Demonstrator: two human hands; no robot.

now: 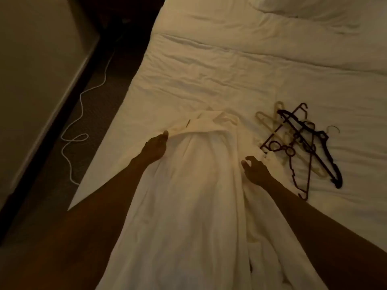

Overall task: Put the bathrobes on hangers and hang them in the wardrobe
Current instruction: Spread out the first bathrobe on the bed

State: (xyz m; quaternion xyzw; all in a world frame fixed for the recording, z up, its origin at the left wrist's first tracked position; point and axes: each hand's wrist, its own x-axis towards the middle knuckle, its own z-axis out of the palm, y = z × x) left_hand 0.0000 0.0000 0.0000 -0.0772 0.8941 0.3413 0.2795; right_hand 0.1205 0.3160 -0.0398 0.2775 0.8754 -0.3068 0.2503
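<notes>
While on bed (230, 70), one bathrobe (199, 185)

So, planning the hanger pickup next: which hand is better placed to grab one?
Right, probably. The right hand sits just beside the hangers on the bed, while the left hand grips the bathrobe at its collar, on the side away from them.

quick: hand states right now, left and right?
Left hand: grips the white bathrobe at its shoulder edge.
Right hand: curled at the bathrobe's other edge; whether it holds the cloth cannot be told.
</notes>
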